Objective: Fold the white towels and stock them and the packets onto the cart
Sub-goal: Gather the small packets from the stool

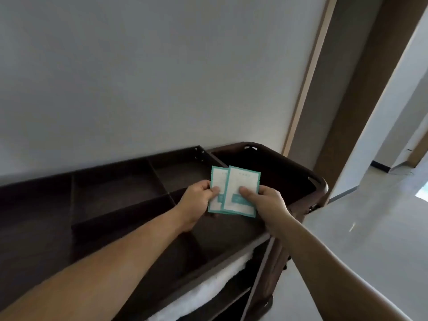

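Both hands pinching fanned packets (240,191), print blurred, towels (208,283) half hidden under cart (115,181)

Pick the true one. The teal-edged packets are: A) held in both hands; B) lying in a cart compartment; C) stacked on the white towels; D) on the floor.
A: the left hand and right hand both pinch the packets above the cart.
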